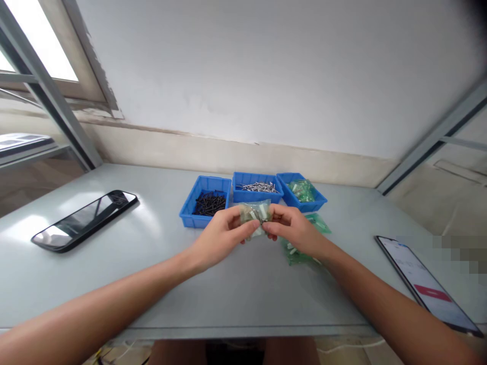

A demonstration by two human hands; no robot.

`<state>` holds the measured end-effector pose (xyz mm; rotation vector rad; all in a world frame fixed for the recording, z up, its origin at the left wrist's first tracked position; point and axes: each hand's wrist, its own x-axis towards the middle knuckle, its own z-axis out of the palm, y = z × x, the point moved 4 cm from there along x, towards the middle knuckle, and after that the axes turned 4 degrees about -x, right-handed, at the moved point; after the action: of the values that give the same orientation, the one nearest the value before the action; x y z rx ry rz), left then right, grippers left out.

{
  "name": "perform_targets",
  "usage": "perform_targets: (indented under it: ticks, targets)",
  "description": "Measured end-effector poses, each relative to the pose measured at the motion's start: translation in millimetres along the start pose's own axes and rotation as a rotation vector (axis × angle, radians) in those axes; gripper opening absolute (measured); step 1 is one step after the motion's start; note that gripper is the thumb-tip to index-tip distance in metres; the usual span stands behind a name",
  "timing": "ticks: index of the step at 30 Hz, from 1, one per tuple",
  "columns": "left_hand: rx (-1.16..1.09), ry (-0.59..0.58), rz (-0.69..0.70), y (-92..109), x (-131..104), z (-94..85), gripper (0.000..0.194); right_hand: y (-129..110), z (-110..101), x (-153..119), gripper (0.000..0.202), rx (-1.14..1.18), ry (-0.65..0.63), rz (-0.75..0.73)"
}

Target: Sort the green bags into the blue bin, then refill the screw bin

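Between both hands, above the middle of the table, is a small clear plastic bag [255,212] with pale and metallic small parts inside. My left hand [224,230] pinches its left side, thumb across the front. My right hand [291,228] grips the right side with thumb and fingers. Just behind stand a blue bin of black screws [183,215], a blue bin of silver screws or nails [239,195] and a blue bin [315,204] holding a green bag of parts [302,190]. Partly under my right hand lie green plastic bags [299,256] with white pieces.
On the left of the grey table [163,304] lies a dark-screened phone [85,218]. Another phone [422,279] with a lit screen lies at the right. Metal frame posts rise at both sides [49,96], and a wall [243,152] closes off the back.
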<state>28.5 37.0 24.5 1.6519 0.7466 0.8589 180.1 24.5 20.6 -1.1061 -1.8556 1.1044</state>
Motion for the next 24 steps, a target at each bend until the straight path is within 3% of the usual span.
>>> perform_targets:
  ticks: [8, 24]
  targets:
    - [-0.018, 0.002, -0.041, -3.6, 0.2, 0.0, 0.014, 1.2, 3.8, 0.3, 0.01, 0.005, -0.051, -0.013]
    - [0.033, 0.061, -0.034, -3.4, 3.0, -5.9, 0.025, -1.4, -5.7, 1.0, 0.016, -0.071, 0.165, -0.037]
